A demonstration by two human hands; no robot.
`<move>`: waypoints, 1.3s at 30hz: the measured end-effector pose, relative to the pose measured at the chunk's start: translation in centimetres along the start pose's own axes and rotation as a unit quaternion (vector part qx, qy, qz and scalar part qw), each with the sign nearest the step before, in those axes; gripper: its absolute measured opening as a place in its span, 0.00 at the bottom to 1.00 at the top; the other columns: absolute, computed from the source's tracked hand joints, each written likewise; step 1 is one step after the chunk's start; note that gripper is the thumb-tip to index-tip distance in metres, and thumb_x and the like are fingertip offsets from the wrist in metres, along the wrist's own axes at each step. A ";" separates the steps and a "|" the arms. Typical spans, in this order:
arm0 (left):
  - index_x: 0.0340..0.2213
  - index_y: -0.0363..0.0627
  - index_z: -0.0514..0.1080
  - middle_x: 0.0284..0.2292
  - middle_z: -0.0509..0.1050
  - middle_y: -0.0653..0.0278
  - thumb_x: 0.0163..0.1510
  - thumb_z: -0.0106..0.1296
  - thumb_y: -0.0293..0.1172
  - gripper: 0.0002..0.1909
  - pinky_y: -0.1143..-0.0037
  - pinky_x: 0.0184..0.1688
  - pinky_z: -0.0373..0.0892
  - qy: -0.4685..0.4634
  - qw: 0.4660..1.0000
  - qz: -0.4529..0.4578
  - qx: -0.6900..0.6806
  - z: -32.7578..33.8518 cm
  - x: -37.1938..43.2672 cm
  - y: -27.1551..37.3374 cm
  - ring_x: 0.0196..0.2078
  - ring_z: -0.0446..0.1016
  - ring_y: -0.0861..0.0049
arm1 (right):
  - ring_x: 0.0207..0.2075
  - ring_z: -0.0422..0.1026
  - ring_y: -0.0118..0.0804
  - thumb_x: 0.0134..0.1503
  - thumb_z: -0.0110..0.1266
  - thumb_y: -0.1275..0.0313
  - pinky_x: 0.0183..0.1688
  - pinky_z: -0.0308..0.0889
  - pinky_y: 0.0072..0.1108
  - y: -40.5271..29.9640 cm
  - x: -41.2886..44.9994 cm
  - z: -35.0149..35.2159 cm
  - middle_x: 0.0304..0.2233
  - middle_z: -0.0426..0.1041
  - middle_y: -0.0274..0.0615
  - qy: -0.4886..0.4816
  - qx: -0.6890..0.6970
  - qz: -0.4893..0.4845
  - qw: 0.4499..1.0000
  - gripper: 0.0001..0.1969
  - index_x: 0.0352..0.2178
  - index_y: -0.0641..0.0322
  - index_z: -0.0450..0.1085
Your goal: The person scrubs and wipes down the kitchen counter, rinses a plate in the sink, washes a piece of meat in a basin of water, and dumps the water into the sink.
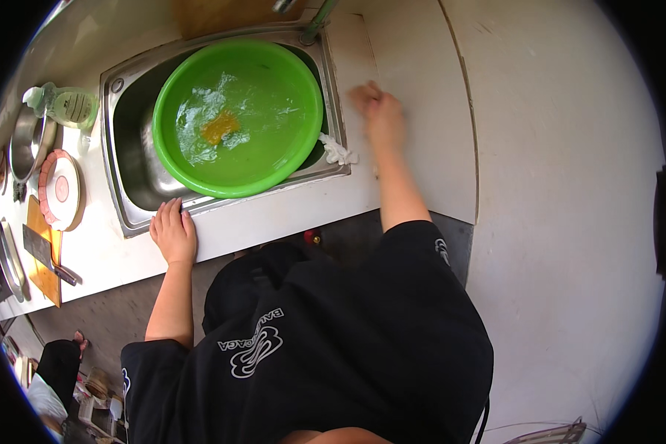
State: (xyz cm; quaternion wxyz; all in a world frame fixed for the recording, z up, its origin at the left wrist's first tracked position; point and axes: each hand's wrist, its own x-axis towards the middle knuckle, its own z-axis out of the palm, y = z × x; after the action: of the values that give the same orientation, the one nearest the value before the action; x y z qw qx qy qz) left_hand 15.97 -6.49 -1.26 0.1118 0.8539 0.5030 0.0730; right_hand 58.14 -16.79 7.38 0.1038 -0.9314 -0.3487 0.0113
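My left hand [173, 230] rests flat on the front rim of the stainless steel sink [144, 166] and the counter, holding nothing. To the right of the sink, my right hand [378, 108] is over the white countertop [361, 191]. It is motion-blurred, its fingers look bent, and whether they hold anything is unclear. A green plastic basin [238, 186] with water in it sits tilted in the sink. In the water lies a yellow-orange piece [220, 127], perhaps a sponge or cloth. A crumpled white cloth or tissue [337, 151] lies on the sink's right rim.
On the left counter are a dish soap bottle [72, 106], a metal bowl [25, 144], a pink-rimmed plate [61, 188], and a cleaver [39, 244] on a wooden cutting board [50, 286]. A faucet [313, 28] stands behind the basin. Another person's leg [58, 363] shows lower left.
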 end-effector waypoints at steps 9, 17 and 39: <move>0.42 0.50 0.65 0.44 0.66 0.69 0.51 0.39 0.36 0.16 0.68 0.56 0.46 -0.008 1.000 0.006 0.005 0.2 -0.2 0.4 0.52 0.58 0.73 | 0.34 0.69 0.53 0.53 0.42 0.65 0.33 0.67 0.34 4.0 4.5 8.7 0.36 0.65 0.52 0.028 -0.128 0.073 0.989 0.12 0.36 0.60 0.62; 0.41 0.51 0.66 0.42 0.67 0.68 0.50 0.40 0.36 0.15 0.68 0.54 0.48 0.018 1.000 0.017 0.004 1.0 -0.2 -0.6 0.50 0.60 0.72 | 0.34 0.69 0.48 0.46 0.48 0.67 0.34 0.66 0.32 -3.8 0.9 9.8 0.33 0.68 0.47 -0.067 0.038 -0.104 0.992 0.10 0.31 0.59 0.67; 0.53 0.63 0.53 0.53 0.51 0.52 0.46 0.51 0.38 0.32 0.63 0.55 0.52 -0.137 0.874 0.411 -0.221 1.5 3.9 21.9 0.55 0.51 0.53 | 0.27 0.70 0.33 0.46 0.49 0.71 0.31 0.64 0.22 10.0 -11.1 1.2 0.26 0.71 0.45 0.100 0.312 0.154 0.932 0.13 0.33 0.70 0.67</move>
State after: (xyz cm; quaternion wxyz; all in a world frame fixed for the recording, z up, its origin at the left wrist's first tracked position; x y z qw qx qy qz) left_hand 36.66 -13.58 3.18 0.3250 0.9382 0.0573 0.1040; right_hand 56.09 -31.15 3.57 0.4205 -0.8907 -0.1673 0.0419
